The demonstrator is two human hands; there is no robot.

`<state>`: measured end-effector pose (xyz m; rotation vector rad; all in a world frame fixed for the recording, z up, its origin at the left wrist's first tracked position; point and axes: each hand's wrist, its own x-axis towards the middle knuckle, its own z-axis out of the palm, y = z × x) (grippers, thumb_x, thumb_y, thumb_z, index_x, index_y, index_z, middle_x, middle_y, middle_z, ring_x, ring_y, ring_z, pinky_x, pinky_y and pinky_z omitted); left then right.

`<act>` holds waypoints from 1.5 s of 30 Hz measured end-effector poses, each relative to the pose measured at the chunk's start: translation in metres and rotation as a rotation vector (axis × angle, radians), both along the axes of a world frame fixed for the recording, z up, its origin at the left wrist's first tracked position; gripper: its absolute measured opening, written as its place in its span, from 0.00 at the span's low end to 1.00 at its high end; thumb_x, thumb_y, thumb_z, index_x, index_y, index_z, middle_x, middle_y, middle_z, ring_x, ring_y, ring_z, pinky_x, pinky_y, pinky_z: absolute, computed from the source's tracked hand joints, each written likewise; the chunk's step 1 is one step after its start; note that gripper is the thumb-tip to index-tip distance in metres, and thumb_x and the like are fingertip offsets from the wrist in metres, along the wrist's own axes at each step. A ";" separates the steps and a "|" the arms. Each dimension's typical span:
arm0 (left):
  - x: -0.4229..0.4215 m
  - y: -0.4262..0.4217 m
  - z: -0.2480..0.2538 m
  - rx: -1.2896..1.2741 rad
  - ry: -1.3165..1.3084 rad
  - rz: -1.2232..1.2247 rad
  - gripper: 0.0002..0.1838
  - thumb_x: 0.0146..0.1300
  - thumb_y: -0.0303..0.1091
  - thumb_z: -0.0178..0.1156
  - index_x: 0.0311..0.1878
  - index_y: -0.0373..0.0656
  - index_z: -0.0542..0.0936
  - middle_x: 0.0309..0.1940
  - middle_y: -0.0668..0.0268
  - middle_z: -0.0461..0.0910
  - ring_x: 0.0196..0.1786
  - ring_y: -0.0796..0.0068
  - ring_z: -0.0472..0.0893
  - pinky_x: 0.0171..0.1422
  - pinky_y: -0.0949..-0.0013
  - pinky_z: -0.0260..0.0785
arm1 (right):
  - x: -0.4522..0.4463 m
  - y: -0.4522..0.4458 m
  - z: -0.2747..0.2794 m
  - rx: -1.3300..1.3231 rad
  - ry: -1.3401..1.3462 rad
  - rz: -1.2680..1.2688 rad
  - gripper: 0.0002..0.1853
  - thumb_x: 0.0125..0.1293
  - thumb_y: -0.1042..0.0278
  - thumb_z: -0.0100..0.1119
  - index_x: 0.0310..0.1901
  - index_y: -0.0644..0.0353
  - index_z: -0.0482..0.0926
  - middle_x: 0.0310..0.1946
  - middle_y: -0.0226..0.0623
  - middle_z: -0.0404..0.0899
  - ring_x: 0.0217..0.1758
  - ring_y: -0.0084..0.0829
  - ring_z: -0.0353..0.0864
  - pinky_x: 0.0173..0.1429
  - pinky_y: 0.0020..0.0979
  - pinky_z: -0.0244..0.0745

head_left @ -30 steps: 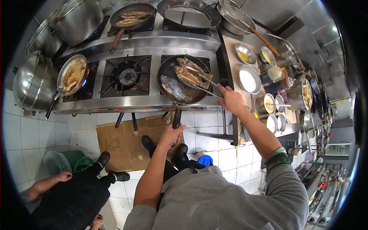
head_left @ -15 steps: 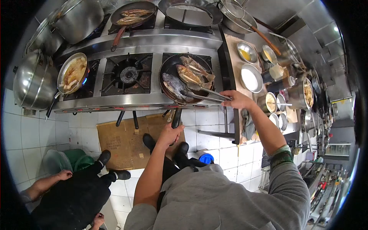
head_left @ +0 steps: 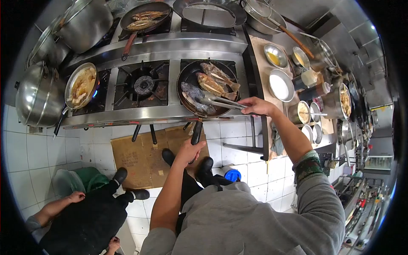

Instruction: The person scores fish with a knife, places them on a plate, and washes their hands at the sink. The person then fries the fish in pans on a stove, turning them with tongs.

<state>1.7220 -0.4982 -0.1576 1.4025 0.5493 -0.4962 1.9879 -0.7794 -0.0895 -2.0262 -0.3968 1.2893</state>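
Observation:
My left hand (head_left: 189, 152) is wrapped round the black handle of a frying pan (head_left: 187, 75) on the front right burner. Several whole fish lie in the pan: a dark-skinned fish (head_left: 190, 91) near the front left, and browned fish (head_left: 209, 82) behind it. In my right hand (head_left: 256, 106) are metal tongs (head_left: 227, 103), reaching leftward over the pan's front rim. Their tips meet the dark fish near its right part; whether they pinch it I cannot tell.
A pan of browned food (head_left: 80, 86) sits over a blue flame at left. Behind, another pan (head_left: 152, 29) holds fish. Bowls, including one of white contents (head_left: 281, 85), line the right-hand counter. A co-worker in black (head_left: 85, 221) is at lower left.
My right hand and the tongs have shifted slightly left, with the tips now lower on the dark fish. My left hand keeps its grip on the pan handle. The whole view has shifted slightly.

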 end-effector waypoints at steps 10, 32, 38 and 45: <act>-0.001 0.003 -0.002 0.000 -0.007 -0.004 0.18 0.66 0.44 0.69 0.32 0.42 0.74 0.18 0.71 0.73 0.16 0.81 0.72 0.19 0.71 0.65 | 0.007 0.009 -0.023 0.035 0.084 -0.048 0.30 0.64 0.65 0.69 0.68 0.58 0.76 0.40 0.26 0.83 0.37 0.17 0.79 0.33 0.20 0.71; -0.001 0.003 -0.007 -0.050 0.001 0.035 0.19 0.65 0.44 0.71 0.37 0.40 0.74 0.21 0.69 0.75 0.18 0.80 0.72 0.20 0.71 0.65 | -0.053 0.011 0.043 0.085 -0.821 0.085 0.27 0.63 0.67 0.67 0.65 0.52 0.79 0.41 0.45 0.87 0.37 0.40 0.86 0.43 0.39 0.80; 0.001 0.003 0.000 -0.053 -0.010 0.038 0.17 0.65 0.43 0.70 0.34 0.42 0.74 0.19 0.70 0.74 0.17 0.81 0.72 0.20 0.71 0.65 | -0.126 0.051 0.054 -0.413 -1.072 0.189 0.31 0.66 0.65 0.60 0.71 0.49 0.69 0.48 0.47 0.82 0.44 0.50 0.87 0.48 0.47 0.83; 0.004 0.000 -0.003 -0.068 -0.016 0.033 0.17 0.66 0.43 0.69 0.31 0.43 0.73 0.17 0.72 0.73 0.17 0.81 0.71 0.19 0.71 0.64 | -0.154 0.051 0.049 -0.467 -1.018 0.188 0.32 0.67 0.67 0.56 0.73 0.49 0.67 0.48 0.45 0.80 0.43 0.48 0.86 0.48 0.47 0.82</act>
